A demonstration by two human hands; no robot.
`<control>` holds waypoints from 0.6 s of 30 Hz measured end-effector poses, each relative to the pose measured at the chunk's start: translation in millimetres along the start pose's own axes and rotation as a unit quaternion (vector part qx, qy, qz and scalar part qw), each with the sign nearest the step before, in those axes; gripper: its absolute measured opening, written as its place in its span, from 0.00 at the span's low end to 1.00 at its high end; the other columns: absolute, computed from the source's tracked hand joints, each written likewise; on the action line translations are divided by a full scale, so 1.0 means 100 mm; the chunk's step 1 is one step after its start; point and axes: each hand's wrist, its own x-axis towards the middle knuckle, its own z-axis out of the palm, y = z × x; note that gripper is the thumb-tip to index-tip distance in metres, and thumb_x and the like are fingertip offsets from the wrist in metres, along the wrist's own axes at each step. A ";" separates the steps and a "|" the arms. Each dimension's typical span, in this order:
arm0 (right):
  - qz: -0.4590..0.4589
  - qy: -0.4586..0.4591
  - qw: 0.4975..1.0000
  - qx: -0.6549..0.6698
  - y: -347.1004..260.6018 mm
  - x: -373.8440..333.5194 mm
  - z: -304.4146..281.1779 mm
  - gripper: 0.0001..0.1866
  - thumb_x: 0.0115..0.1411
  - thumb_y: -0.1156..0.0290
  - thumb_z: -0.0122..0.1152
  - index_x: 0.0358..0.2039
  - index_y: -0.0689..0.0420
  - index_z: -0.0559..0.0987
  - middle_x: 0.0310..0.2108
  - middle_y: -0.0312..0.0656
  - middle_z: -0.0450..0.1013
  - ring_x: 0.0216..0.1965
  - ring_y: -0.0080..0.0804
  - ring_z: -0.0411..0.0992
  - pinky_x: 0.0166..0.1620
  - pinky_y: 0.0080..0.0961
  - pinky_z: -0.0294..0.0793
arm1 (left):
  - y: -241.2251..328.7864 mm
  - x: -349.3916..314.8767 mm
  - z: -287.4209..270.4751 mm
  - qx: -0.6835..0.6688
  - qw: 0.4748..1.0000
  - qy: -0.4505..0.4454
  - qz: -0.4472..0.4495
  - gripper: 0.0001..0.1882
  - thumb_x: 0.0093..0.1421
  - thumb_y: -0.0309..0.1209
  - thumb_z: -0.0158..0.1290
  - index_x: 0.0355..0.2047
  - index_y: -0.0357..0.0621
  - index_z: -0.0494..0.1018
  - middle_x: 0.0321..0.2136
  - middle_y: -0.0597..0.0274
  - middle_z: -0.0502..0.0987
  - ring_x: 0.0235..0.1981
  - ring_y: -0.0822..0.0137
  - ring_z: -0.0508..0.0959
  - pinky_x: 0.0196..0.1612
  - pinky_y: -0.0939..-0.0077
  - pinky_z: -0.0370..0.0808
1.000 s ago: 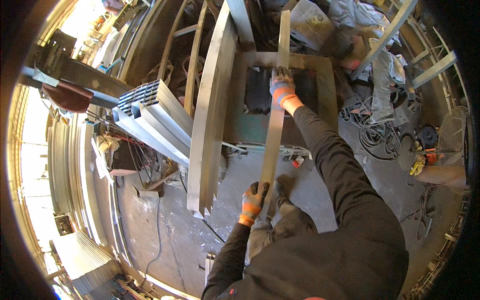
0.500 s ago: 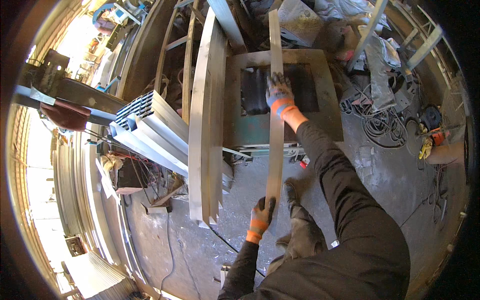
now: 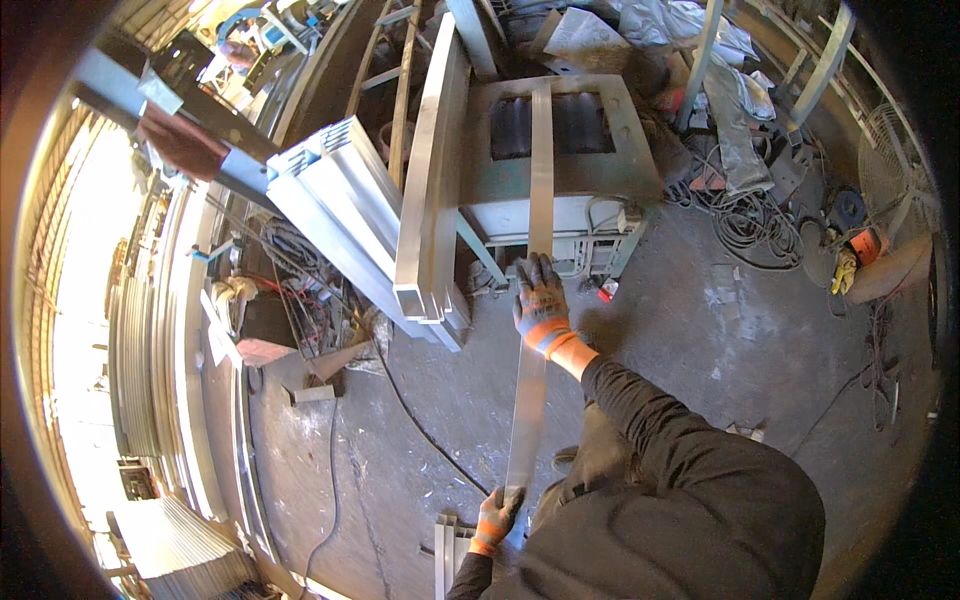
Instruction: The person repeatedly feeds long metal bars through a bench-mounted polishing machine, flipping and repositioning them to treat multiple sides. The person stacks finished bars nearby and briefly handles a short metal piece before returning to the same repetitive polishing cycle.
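A long, flat metal bar (image 3: pixel 529 415) runs from close to my body out over the grey-green machine (image 3: pixel 600 178). Its far end crosses the dark opening in the machine's top. My left hand (image 3: pixel 497 517), in a grey and orange work glove, is closed round the bar's near end. Further along, my right hand (image 3: pixel 541 305) lies on the bar just in front of the machine, its gloved fingers stretched out. Left of the bar, a stack of long metal profiles (image 3: pixel 428 210) stands with its ends toward me.
More silver profiles (image 3: pixel 345 230) lean at the left. Short metal pieces (image 3: pixel 445 553) rest beside my left hand. A dark cable (image 3: pixel 412 425) crosses the floor. Coiled cables (image 3: pixel 755 235), a fan (image 3: pixel 893 140) and yellow gloves (image 3: pixel 844 271) are on the right.
The bar has come back toward me, with less of it over the machine. Both hands have moved nearer my body, and the right hand is no longer above the machine's opening.
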 end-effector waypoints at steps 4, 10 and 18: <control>-0.010 -0.023 1.000 0.009 -0.32 -0.62 -0.19 0.38 0.67 0.58 0.60 0.75 0.61 0.72 0.83 0.61 0.51 0.84 0.61 0.48 0.81 0.55 0.51 | -0.23 -0.71 -0.10 0.007 0.998 -0.007 -0.063 0.21 0.75 0.44 0.65 0.52 0.37 0.85 0.43 0.58 0.90 0.45 0.72 0.84 0.49 0.69 0.80; -0.027 0.023 0.990 0.134 -0.32 -0.94 -0.43 0.36 0.65 0.64 0.64 0.73 0.62 0.74 0.82 0.62 0.53 0.83 0.65 0.50 0.81 0.57 0.53 | -0.27 -1.07 -0.10 -0.065 0.990 -0.027 -0.122 0.25 0.70 0.37 0.69 0.62 0.35 0.80 0.51 0.60 0.87 0.52 0.66 0.85 0.57 0.68 0.81; -0.063 0.173 0.917 0.354 0.91 0.97 -0.25 0.31 0.67 0.75 0.62 0.72 0.53 0.78 0.79 0.53 0.65 0.81 0.60 0.58 0.81 0.47 0.58 | 1.09 0.69 0.12 0.109 0.980 -0.151 -0.062 0.40 0.56 0.43 0.80 0.61 0.33 0.76 0.48 0.54 0.88 0.49 0.66 0.86 0.54 0.63 0.84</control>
